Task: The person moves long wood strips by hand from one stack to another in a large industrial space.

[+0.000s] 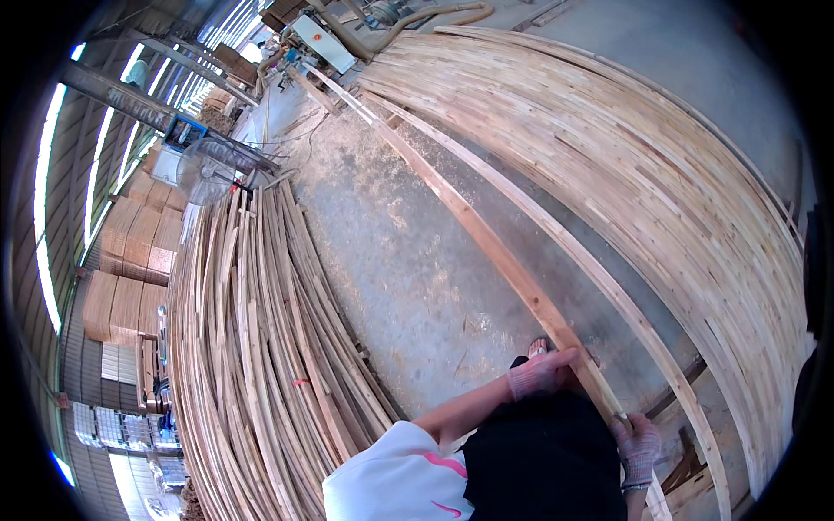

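Note:
A long wooden board runs from close to my body far up toward the machine end of the workshop. My left hand, in a pale glove and slightly blurred, is at the board's left edge, its fingers partly hidden there. My right hand, gloved too, grips the same board nearer its close end, from the right side. Another thin wooden strip lies to the right, roughly alongside the board and apart from it over most of its length.
At the right spreads a wide layer of long strips. Many loose strips are piled at my left. A fan stands past that pile. A white cabinet is at the far end. Sawdust covers parts of the concrete floor.

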Tool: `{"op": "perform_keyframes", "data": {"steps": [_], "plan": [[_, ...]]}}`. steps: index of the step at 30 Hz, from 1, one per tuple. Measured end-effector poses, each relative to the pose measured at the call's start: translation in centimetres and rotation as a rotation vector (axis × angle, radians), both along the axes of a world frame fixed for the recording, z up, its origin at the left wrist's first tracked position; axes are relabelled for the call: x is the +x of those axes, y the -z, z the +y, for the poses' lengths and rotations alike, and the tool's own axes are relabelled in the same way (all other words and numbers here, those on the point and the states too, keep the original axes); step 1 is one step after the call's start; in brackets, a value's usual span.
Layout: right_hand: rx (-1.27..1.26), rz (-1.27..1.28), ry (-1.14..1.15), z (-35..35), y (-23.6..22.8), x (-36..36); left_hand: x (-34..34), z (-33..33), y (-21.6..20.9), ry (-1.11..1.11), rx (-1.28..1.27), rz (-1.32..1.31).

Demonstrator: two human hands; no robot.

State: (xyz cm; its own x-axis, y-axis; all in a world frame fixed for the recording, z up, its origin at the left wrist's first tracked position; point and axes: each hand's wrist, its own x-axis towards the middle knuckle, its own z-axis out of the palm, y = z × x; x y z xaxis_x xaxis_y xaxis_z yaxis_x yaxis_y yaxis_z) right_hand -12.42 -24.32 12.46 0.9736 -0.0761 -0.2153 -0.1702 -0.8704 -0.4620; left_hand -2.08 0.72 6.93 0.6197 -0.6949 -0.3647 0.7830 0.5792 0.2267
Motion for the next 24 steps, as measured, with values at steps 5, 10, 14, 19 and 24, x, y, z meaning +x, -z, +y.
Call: {"op": "perform_keyframes", "data": {"steps": [5,10,14,19,24], "plan": [[0.608,0.081,0.287,-4.9,3.4,-1.5,2.2,-1.2,-0.2,-0.226,0.427,0.14],[0.011,0.46,0.141,-15.1,7.1,-8.6,5.8,2.6,2.3,-0.362,0.386,0.23],[0.262,0.506,0.381,-12.3,5.9,-8.3,6.7,4.1,4.6,-0.471,0.297,0.236],[0.544,0.273,0.419,-11.2,12.8,-10.8,8.0,4.8,4.9,-0.62,0.385,0.198],[0.043,0.126,0.161,-7.1,6.4,-7.0,8.7,5.7,4.7,-0.706,0.343,0.242]]}}
